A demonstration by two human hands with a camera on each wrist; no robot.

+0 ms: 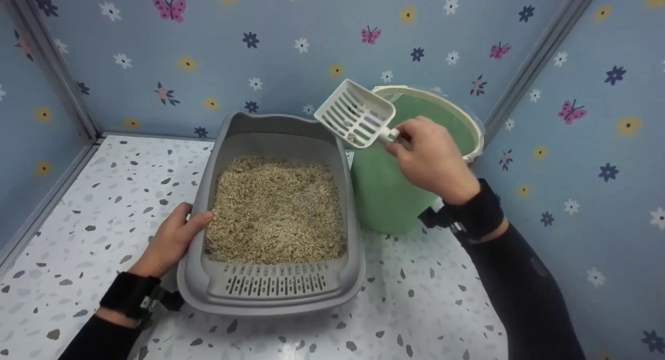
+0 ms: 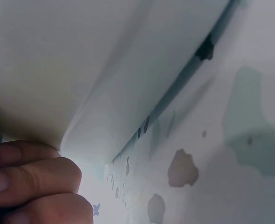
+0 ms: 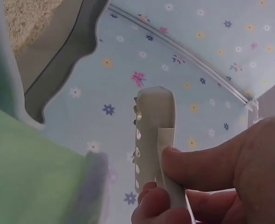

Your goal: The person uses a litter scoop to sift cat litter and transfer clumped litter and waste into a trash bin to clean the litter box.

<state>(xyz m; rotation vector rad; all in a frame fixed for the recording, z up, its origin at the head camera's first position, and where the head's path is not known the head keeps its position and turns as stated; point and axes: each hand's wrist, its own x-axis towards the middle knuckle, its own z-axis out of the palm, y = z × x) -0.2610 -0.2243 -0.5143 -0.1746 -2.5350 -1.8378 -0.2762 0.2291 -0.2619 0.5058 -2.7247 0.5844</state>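
My left hand [image 1: 169,240] grips the left rim of a grey litter box [image 1: 270,302], thumb over the edge. In the left wrist view its curled fingers [image 2: 39,179] are against the underside of the rim. Sand-coloured litter [image 1: 275,209] fills the box floor. My right hand [image 1: 428,157] pinches the handle of a pale slotted litter scoop [image 1: 382,113], thumb on one side. The scoop is up in the air between the box and a green bin [image 1: 384,194], tilted, with a few small bits caught in its slots. In the right wrist view the scoop [image 3: 154,109] appears edge-on.
The green bin stands close against the box's right side, with a cream ring [image 1: 470,126] round its mouth and clear plastic at the edge. Blue flowered walls [image 1: 291,74] enclose the back and sides. The white speckled surface [image 1: 130,188] lies under everything.
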